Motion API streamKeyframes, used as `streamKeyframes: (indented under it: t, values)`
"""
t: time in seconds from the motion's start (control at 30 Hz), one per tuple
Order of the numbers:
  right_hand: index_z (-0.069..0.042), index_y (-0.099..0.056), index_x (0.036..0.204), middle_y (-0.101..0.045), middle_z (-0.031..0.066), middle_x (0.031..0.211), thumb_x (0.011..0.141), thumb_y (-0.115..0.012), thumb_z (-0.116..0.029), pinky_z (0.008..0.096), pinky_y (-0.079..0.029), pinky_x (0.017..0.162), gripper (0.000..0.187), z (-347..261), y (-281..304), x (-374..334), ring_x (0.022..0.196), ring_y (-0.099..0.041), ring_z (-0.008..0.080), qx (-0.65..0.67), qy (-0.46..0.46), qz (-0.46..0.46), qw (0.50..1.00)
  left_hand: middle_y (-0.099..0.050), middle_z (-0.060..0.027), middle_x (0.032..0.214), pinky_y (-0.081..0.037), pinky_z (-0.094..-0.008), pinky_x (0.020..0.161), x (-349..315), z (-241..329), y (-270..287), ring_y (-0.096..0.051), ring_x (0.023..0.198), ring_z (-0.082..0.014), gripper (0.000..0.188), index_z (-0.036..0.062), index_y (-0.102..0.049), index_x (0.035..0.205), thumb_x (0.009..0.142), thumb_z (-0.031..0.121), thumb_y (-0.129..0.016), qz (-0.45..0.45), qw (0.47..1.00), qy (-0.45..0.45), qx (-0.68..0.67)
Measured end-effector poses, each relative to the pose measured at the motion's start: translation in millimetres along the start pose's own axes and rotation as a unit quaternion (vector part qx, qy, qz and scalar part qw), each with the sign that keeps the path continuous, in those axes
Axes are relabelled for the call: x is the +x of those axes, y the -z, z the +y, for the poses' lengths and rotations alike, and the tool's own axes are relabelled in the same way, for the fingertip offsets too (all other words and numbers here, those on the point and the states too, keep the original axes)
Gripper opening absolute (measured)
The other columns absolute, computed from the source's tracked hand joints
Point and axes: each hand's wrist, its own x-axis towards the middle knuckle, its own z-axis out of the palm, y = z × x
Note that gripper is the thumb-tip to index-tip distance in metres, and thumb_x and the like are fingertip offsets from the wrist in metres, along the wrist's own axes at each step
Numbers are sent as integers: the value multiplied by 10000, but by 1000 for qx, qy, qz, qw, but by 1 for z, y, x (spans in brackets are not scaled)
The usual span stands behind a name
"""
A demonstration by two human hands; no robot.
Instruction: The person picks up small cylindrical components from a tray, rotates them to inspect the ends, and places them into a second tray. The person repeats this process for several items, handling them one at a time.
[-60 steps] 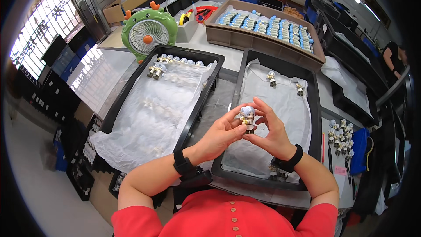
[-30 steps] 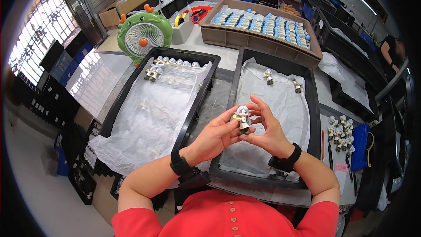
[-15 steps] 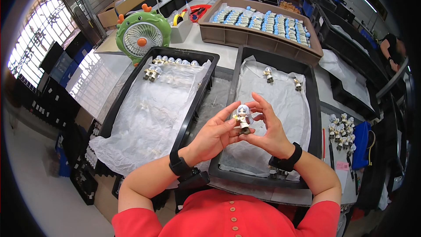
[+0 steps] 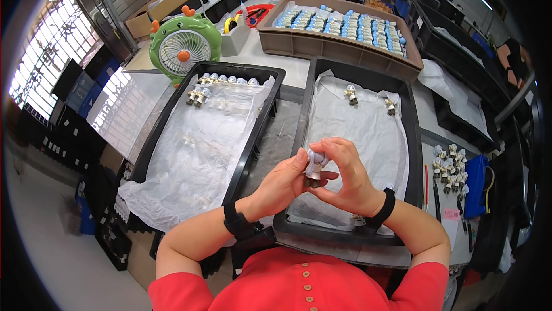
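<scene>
**Figurine pinched between both hands**

At frame centre, the left hand [image 4: 283,183] and right hand [image 4: 345,177] both grip a small figurine [image 4: 314,166], fingers closed around it. It sits between the fingertips, above the right-hand black tray [image 4: 415,156].

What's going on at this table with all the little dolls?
A person in a red top holds one small figurine with pale hair in both hands, left hand and right hand closed around it, above the right-hand black tray. That tray's white liner carries two figurines near its far end. The left black tray has a row along its far edge. Behind sit a brown tray of blue-topped pieces and a green desk fan.
</scene>
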Motion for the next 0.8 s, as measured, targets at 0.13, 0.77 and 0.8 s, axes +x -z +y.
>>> streamKeyframes:
  t: [0.13, 0.77, 0.8]
  values:
    - [-101, -279, 1410, -487, 108, 1250, 604, -789, -34, 355, -438, 914, 956, 1, -2, -4, 1117, -470, 289, 95, -77, -2, 992, -481, -128, 1260, -466, -382, 911, 1, 1, -2, -527, 1128, -262, 484, 31, -341, 1336, 997, 375, -313, -9, 1000, 18, -4]
    - [-115, -191, 1441, -504, 107, 1301, 629, -811, -94, 378, -365, 1022, 1022, 6, 0, -5, 1193, -476, 264, 185, -205, -17, 961, -453, -115, 1311, -469, -339, 885, 5, 4, 3, -525, 1147, -241, 480, 62, -280, 1396, 985, 277, -405, 4, 1000, -28, -2]
    - [-115, -193, 1441, -503, 107, 1302, 630, -811, -95, 378, -366, 1021, 1020, 7, 0, -5, 1192, -477, 263, 179, -201, -19, 963, -465, -91, 1287, -468, -330, 875, 5, 5, 2, -526, 1143, -227, 479, 64, -273, 1399, 988, 273, -402, 3, 1000, -27, -5]
